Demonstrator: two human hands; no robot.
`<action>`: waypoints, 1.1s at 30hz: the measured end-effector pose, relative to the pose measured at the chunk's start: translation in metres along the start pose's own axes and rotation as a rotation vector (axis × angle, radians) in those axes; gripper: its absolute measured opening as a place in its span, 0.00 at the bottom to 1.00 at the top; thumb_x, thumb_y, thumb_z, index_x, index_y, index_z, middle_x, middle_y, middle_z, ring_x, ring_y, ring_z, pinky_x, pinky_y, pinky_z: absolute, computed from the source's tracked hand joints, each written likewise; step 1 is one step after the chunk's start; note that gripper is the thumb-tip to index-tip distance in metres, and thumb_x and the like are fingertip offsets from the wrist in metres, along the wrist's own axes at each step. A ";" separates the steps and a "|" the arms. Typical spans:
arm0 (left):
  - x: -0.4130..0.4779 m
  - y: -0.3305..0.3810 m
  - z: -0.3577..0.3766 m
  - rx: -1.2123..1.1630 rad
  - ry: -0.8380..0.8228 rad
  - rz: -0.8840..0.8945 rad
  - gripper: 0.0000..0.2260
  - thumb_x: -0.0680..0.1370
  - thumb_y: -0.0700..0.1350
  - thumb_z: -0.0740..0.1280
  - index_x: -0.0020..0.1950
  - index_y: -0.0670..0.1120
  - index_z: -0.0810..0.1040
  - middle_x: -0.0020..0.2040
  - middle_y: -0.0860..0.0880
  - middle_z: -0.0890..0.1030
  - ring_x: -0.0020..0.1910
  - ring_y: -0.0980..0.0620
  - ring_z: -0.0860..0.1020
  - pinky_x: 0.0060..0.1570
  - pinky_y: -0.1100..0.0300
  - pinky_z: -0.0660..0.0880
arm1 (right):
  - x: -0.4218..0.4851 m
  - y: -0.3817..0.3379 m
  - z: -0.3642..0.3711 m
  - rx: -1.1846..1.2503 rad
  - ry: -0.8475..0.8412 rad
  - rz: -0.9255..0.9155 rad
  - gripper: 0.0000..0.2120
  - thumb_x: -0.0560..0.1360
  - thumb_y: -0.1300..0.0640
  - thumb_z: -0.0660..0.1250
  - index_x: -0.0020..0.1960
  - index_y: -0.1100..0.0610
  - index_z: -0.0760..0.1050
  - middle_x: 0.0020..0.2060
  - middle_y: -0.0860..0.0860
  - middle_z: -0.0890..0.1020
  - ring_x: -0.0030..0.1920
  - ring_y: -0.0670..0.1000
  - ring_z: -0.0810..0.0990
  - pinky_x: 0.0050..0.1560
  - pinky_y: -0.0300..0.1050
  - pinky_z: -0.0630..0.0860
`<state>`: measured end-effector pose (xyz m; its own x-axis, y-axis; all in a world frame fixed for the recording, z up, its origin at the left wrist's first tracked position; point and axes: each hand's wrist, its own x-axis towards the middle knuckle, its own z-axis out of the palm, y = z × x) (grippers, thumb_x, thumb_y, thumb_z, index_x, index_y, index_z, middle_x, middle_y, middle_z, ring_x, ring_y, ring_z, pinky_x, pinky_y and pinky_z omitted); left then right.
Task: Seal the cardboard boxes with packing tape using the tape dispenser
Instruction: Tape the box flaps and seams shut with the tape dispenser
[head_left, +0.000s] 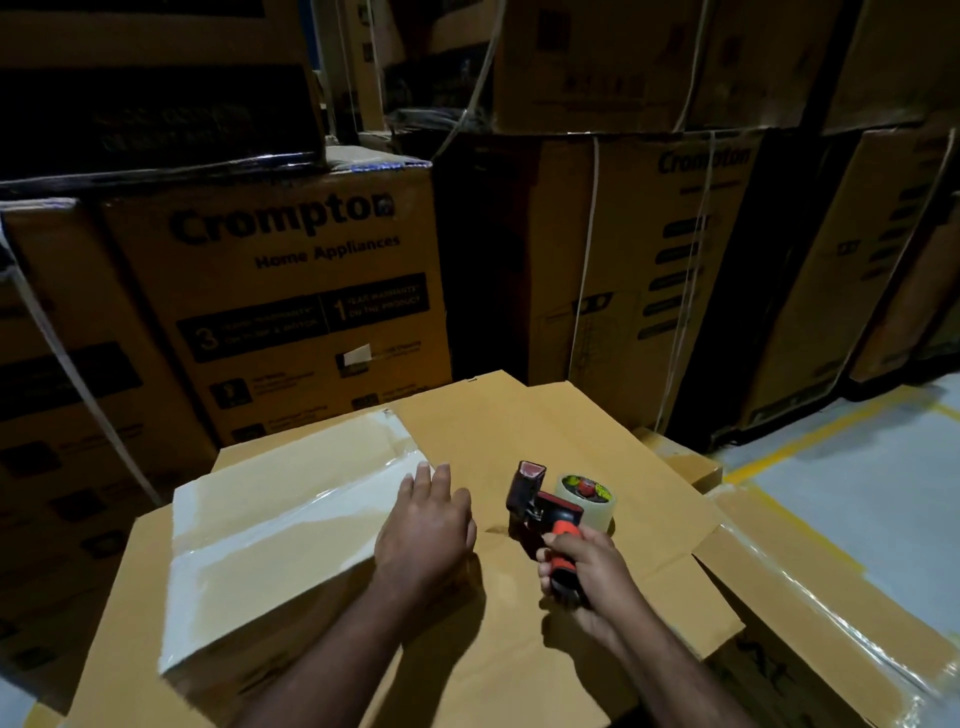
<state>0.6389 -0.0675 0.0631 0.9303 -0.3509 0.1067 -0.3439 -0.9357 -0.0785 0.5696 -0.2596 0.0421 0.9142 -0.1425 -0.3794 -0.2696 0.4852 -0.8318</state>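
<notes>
Clear tape (291, 514) covers the left flap of the cardboard box (519, 431). Our left hand (426, 525) presses flat beside it, fingers straight. Our right hand (587, 571) grips the tape dispenser (545, 509), its head on the box top. Next, we judge, the dispenser must be drawn along the untaped seam.

Tan cardboard box (519, 441); red-and-black tape dispenser (545, 512); clear glossy tape (291, 509).

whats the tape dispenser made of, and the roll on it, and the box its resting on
Tape dispenser: looks like hard plastic, a dark frame with a matte orange-red grip; any metal parts are too dim to tell.
Tape roll: clear, glossy plastic film, judging by its pale, see-through look.
Cardboard box: matte brown cardboard, with shiny tape strips catching the light.
</notes>
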 end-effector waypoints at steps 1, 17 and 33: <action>-0.005 -0.006 0.001 0.001 -0.011 0.026 0.20 0.85 0.55 0.55 0.73 0.49 0.71 0.82 0.40 0.57 0.82 0.39 0.52 0.79 0.44 0.48 | 0.007 -0.003 0.004 0.012 -0.008 -0.004 0.12 0.78 0.68 0.66 0.61 0.66 0.71 0.36 0.61 0.76 0.30 0.53 0.76 0.27 0.44 0.75; -0.069 -0.074 0.008 -0.066 -0.069 -0.057 0.30 0.72 0.60 0.62 0.68 0.45 0.81 0.70 0.45 0.78 0.65 0.47 0.80 0.71 0.39 0.53 | 0.159 0.002 0.098 -0.411 0.146 -0.077 0.21 0.75 0.61 0.69 0.65 0.54 0.65 0.50 0.59 0.80 0.42 0.55 0.81 0.35 0.47 0.78; -0.072 -0.109 0.009 -0.104 -0.001 0.165 0.27 0.76 0.56 0.59 0.75 0.51 0.74 0.74 0.52 0.74 0.74 0.52 0.72 0.71 0.45 0.58 | 0.124 -0.007 0.185 -1.541 -0.178 -0.557 0.31 0.77 0.37 0.60 0.74 0.52 0.66 0.68 0.54 0.73 0.68 0.58 0.71 0.63 0.55 0.71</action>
<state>0.6102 0.0602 0.0550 0.8605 -0.4995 0.1001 -0.5027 -0.8644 0.0083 0.7408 -0.1213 0.0759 0.9873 0.1528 0.0435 0.1550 -0.8653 -0.4767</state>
